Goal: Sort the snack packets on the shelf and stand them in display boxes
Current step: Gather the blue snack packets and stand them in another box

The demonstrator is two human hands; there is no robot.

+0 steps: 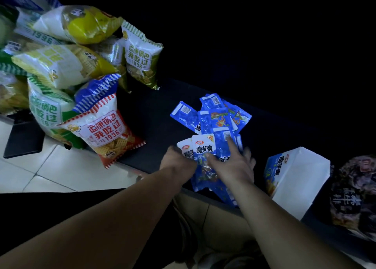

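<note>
**Snack packets (205, 156) bunched at shelf (154, 122) edge**

Left grip (178, 162) holds a bunch; right grip (234, 162) lies flat, fingers spread, on the heap. Slick film may let packets slide off the edge before they reach the display box (299, 179).

The person is showing two forearms, both bare along their whole visible length, running from the lower edge of the frame up to the left hand (177, 161) and the right hand (234, 163) at centre. Between the arms, in the lower middle of the frame, tan cloth (205, 224) with a stitched seam is showing, seemingly trousers or shorts. At lower left, dark cloth (91, 203) is lying along the left arm, too dim to tell which garment.
</note>
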